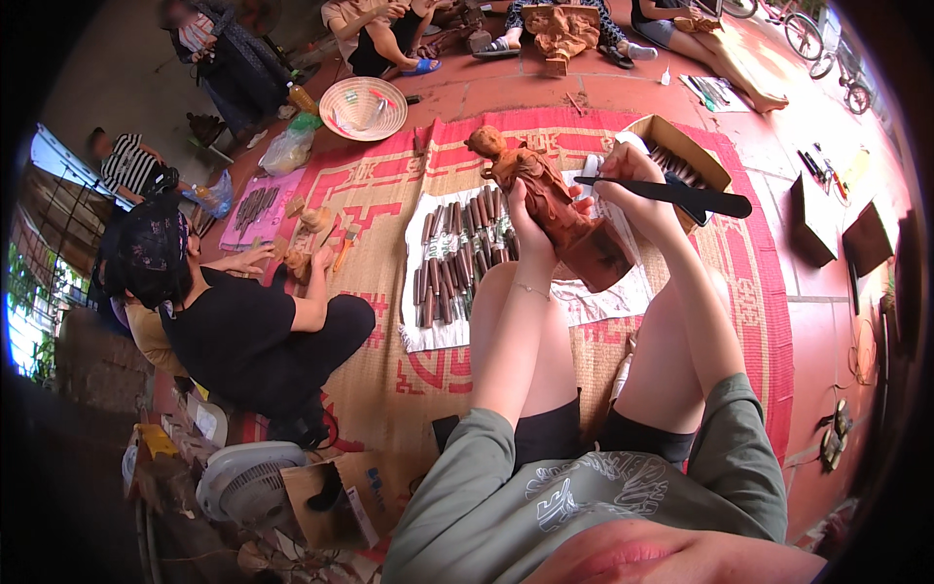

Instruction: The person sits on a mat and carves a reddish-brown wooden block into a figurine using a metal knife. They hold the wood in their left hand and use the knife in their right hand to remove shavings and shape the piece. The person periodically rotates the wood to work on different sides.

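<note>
A reddish-brown carved wooden statue [595,255] of a robed figure leans, head up and to the left, above my knees. My left hand [528,222] is wrapped round its middle. In my right hand [634,183] is a black tool [715,200] with a broad rounded end and a slim tip. That tip points left at the statue's upper body; whether it touches the wood I cannot tell. Below the statue, several wooden-handled carving chisels [452,268] lie in rows on a white cloth [423,339].
Beside my right hand stands an open cardboard box [715,158] holding slim tools. A red and tan mat [389,282] spreads beneath. At the left a person in black [243,326] handles pale carved wood. A woven hat [364,109] lies farther off; a fan [248,482] is near left.
</note>
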Demonstrator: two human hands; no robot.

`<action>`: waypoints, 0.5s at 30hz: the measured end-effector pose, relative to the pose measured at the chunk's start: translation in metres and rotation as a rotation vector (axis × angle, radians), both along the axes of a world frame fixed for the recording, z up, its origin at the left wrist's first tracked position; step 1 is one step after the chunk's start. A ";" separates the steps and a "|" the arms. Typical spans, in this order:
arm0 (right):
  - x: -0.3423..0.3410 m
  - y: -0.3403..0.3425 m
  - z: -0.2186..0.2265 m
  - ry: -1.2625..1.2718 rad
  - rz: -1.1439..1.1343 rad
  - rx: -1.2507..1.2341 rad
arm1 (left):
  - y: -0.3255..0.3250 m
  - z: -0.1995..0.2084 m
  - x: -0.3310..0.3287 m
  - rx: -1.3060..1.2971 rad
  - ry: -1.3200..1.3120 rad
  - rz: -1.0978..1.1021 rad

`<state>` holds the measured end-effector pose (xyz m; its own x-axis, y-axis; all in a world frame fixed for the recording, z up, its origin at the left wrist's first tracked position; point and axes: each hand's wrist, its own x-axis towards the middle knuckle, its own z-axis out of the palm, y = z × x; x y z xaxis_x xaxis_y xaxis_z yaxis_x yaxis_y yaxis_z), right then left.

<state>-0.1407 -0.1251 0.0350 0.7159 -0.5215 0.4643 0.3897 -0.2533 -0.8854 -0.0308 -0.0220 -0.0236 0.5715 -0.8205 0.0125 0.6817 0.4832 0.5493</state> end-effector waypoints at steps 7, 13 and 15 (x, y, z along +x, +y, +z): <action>0.005 -0.014 -0.004 0.273 -0.057 -0.143 | -0.007 -0.002 -0.002 0.148 -0.033 0.077; 0.012 -0.007 0.011 0.191 -0.053 -0.091 | -0.015 -0.011 0.001 0.065 -0.024 0.123; 0.014 -0.006 0.011 0.190 -0.038 -0.083 | -0.015 -0.008 -0.004 0.063 -0.002 0.116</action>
